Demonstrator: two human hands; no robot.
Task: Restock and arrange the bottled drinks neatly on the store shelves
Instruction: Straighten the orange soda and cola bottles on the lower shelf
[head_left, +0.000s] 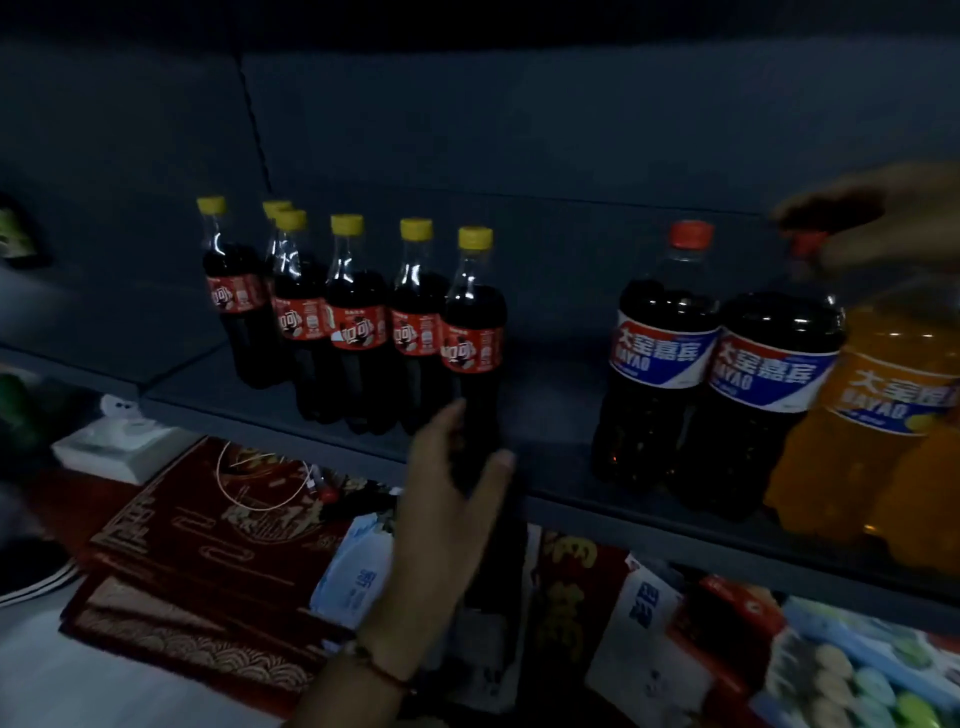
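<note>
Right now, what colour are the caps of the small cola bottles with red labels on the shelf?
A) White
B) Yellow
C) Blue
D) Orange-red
B: each small cola bottle in the row has a yellow cap; the orange-red cap belongs to the larger blue-labelled bottle further right.

Dim light, dark grey shelf unit (561, 499) — plain back panel (467, 130)
</note>
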